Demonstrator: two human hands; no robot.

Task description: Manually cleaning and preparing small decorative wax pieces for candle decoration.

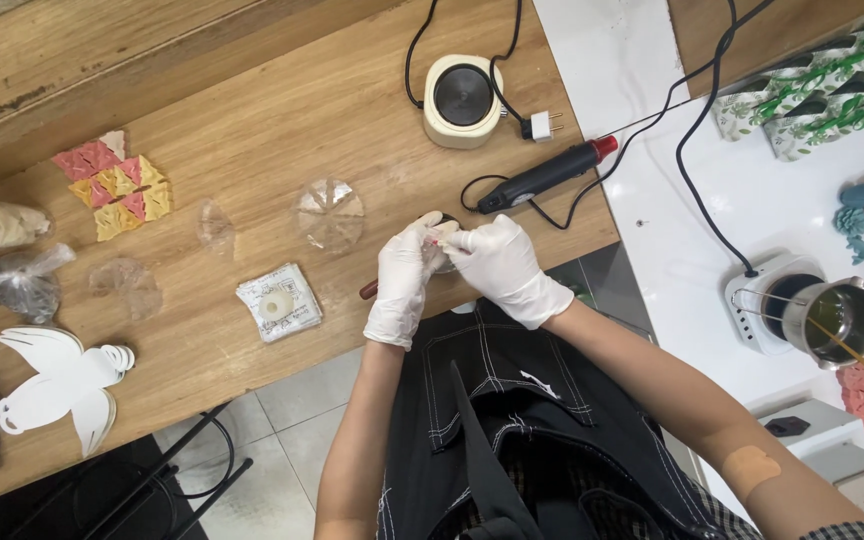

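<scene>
Black stitched apron (512,400) below white-gloved left hand (402,285) and right hand (502,265) pinching small round piece (442,240)

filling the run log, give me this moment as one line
left hand: gloved, pinching small round piece | right hand: gloved, on same piece | heat tool: lying on wooden table, untouched

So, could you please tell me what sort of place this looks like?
Probably a small craft workshop, perhaps for wax or candle work: a wooden bench with coloured shaped pieces, a small hotplate, and a metal pot on a second heater.
</scene>
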